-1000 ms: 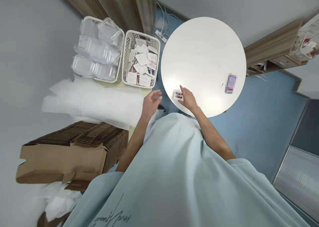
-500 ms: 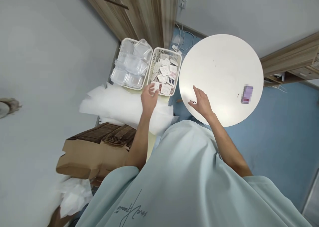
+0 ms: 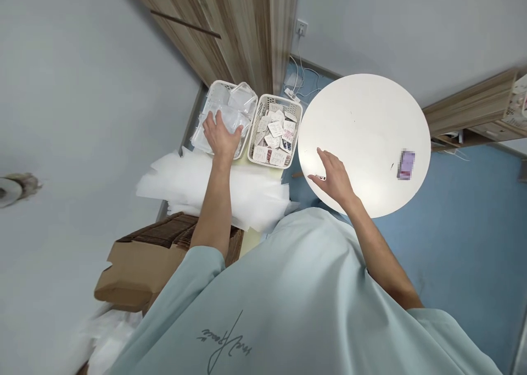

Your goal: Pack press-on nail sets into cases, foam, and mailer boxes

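Observation:
My left hand (image 3: 221, 135) is spread over the left white basket (image 3: 252, 117), its fingers above or on the clear plastic boxes (image 3: 236, 117) inside. Whether the fingertips touch them I cannot tell. By the near left edge of the round white table (image 3: 370, 128) is my right hand (image 3: 336, 178), thumb and fingers apart. A small dark-and-white printed piece (image 3: 321, 177) shows between its thumb and forefinger, seemingly lying on the tabletop. The second basket (image 3: 299, 114), beside the first, holds many small printed cards (image 3: 275, 129), some with coloured pieces attached.
White foam sheets (image 3: 206, 185) lie in front of the baskets. Folded brown cardboard boxes (image 3: 140, 270) are stacked nearer my left side. A blurred purple object (image 3: 406, 164) rests on the table's right part. Cables (image 3: 302, 81) run down behind the table.
My left hand has moved left and away from me, from the near edge of the card basket to the plastic boxes, with fingers spreading. My right hand stays at the table edge.

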The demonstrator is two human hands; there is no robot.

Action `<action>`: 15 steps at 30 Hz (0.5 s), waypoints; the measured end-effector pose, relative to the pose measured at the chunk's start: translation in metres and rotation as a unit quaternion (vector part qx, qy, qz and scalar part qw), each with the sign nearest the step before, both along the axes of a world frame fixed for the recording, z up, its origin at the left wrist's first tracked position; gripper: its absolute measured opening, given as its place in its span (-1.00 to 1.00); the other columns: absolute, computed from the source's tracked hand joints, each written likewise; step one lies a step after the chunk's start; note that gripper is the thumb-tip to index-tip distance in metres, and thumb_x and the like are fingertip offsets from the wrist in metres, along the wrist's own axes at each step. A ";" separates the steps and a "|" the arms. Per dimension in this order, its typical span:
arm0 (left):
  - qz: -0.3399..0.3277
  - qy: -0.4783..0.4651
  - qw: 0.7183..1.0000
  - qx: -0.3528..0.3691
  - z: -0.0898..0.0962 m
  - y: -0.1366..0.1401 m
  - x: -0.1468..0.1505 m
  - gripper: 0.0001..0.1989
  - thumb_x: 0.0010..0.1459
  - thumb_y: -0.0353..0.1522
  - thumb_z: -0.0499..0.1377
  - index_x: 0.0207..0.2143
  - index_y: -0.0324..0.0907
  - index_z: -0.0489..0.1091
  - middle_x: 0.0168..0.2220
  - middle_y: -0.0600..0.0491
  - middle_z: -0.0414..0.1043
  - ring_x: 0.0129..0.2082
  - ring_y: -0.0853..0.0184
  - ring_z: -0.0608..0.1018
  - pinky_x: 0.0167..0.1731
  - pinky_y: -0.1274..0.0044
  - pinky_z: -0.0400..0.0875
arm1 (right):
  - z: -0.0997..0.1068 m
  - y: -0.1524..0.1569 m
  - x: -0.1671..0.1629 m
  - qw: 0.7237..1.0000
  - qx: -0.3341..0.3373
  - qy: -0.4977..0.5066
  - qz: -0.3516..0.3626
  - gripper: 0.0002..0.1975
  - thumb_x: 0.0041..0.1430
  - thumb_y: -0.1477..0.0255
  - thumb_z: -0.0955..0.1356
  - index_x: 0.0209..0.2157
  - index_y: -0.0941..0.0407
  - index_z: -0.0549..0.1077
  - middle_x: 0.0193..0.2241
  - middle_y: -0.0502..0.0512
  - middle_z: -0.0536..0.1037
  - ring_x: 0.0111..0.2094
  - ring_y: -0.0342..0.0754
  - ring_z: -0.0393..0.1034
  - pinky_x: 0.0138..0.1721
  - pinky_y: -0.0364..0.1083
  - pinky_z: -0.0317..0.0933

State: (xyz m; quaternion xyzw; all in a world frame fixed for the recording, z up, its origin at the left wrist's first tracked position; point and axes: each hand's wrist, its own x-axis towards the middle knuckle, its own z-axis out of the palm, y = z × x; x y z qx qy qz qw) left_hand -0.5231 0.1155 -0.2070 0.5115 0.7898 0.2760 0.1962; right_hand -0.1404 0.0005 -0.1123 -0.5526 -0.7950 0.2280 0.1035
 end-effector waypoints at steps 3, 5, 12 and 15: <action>0.009 0.000 1.000 -0.009 0.000 0.006 0.001 -0.21 0.23 -0.02 0.38 0.37 -0.18 0.30 0.45 -0.30 0.26 0.52 -0.21 0.18 0.53 -0.06 0.00 | 0.000 -0.003 0.005 1.000 -0.001 0.000 -0.008 -0.15 0.45 0.20 0.39 0.60 0.03 0.00 0.46 0.36 0.34 0.49 0.38 0.17 0.42 0.43 0.18; 0.016 -0.003 1.000 -0.011 0.000 0.007 0.002 -0.24 0.23 -0.03 0.38 0.35 -0.18 0.31 0.42 -0.29 0.30 0.52 -0.20 0.19 0.53 -0.04 0.01 | 0.000 -0.004 0.008 1.000 -0.006 0.000 -0.013 -0.15 0.44 0.20 0.39 0.60 0.02 0.00 0.46 0.37 0.34 0.49 0.38 0.17 0.42 0.44 0.17; 0.010 -0.079 0.996 0.049 0.012 0.002 0.007 -0.22 0.16 -0.05 0.46 0.32 -0.14 0.32 0.42 -0.26 0.29 0.53 -0.18 0.16 0.55 -0.04 -0.05 | -0.001 -0.004 0.014 0.999 -0.015 0.023 -0.016 -0.16 0.43 0.18 0.38 0.59 0.03 0.04 0.45 0.35 0.36 0.49 0.40 0.18 0.42 0.46 0.17; -0.014 -0.125 0.989 0.075 0.030 -0.007 0.024 -0.12 0.13 -0.07 0.50 0.38 -0.09 0.25 0.47 -0.23 0.23 0.56 -0.17 0.11 0.55 -0.03 -0.03 | 0.001 -0.003 0.015 0.999 -0.019 0.040 -0.019 -0.17 0.45 0.14 0.37 0.60 0.00 0.03 0.46 0.32 0.35 0.49 0.40 0.17 0.43 0.47 0.15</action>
